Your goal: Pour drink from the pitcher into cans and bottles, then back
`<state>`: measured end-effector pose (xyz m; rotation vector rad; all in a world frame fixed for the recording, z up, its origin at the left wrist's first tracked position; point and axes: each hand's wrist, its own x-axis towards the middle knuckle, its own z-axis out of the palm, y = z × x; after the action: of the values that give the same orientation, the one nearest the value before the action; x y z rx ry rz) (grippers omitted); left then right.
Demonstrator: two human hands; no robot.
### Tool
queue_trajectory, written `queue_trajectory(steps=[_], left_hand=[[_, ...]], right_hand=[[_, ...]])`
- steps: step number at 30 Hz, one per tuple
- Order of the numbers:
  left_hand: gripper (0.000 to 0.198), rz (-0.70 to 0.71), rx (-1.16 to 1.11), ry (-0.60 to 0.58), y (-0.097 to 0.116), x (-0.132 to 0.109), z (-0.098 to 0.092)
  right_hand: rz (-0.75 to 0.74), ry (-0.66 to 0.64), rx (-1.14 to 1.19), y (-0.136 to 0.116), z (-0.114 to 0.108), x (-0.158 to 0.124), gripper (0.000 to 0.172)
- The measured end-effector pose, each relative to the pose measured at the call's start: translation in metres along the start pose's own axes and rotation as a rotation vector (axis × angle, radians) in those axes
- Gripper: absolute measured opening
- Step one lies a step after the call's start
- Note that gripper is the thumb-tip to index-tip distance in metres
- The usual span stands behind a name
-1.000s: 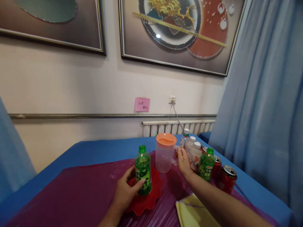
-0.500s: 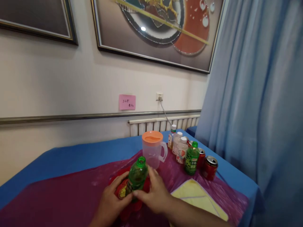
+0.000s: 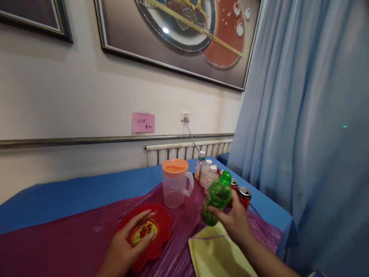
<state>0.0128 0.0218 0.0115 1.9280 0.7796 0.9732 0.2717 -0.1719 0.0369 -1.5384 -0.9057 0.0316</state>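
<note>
My right hand (image 3: 235, 219) grips a green plastic bottle (image 3: 215, 202), tilted and a little blurred, above the corner of a folded yellow cloth (image 3: 215, 252). Another green bottle stood in that spot earlier; the two overlap here, so I cannot tell whose green top shows. Over a red scalloped plate (image 3: 161, 227) with a yellow printed centre, my left hand (image 3: 125, 242) is open, its fingers apart and holding nothing. Behind the plate stands a clear plastic pitcher (image 3: 173, 190) with an orange lid.
Beyond the held bottle are white-capped bottles (image 3: 211, 177) and several red cans, one can (image 3: 244, 197) nearest the right edge. Purple plastic sheeting (image 3: 72, 234) covers part of the blue tablecloth (image 3: 115, 190). A blue curtain (image 3: 325, 154) hangs at the right.
The green bottle has gone from between both hands above the plate to the right, carried in my right hand. My left hand has let go of it. The view has shifted slightly.
</note>
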Motion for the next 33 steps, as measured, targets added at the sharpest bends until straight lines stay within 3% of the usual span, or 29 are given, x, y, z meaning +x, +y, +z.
queue_trajectory(steps=[3, 7, 13, 18, 23, 27, 33], left_hand=[[0.056, 0.013, 0.001, 0.016, -0.003, 0.002, 0.001], [0.055, 0.038, 0.030, 0.021, -0.013, 0.003, 0.003], [0.051, 0.053, 0.103, 0.010, -0.020, 0.004, 0.002], [0.050, 0.081, 0.121, 0.036, -0.027, 0.004, 0.002], [0.050, 0.063, 0.130, 0.040, -0.020, 0.001, 0.001], [0.049, 0.059, 0.130, 0.033, -0.015, 0.001, 0.000], [0.052, 0.030, 0.061, 0.077, -0.015, 0.001, 0.003]], right_hand=[[0.087, 0.094, -0.300, 0.035, -0.043, 0.008, 0.055], [0.144, 0.158, -0.558, 0.079, -0.067, 0.008, 0.054], [0.026, 0.161, -0.648, 0.105, -0.060, 0.010, 0.054], [0.000, 0.215, -0.668, 0.108, -0.051, 0.011, 0.054], [0.017, 0.210, -0.637, 0.110, -0.051, 0.010, 0.054], [0.060, 0.182, -0.626, 0.111, -0.048, 0.008, 0.060], [-0.009, 0.237, -0.631, 0.111, -0.048, 0.004, 0.069]])
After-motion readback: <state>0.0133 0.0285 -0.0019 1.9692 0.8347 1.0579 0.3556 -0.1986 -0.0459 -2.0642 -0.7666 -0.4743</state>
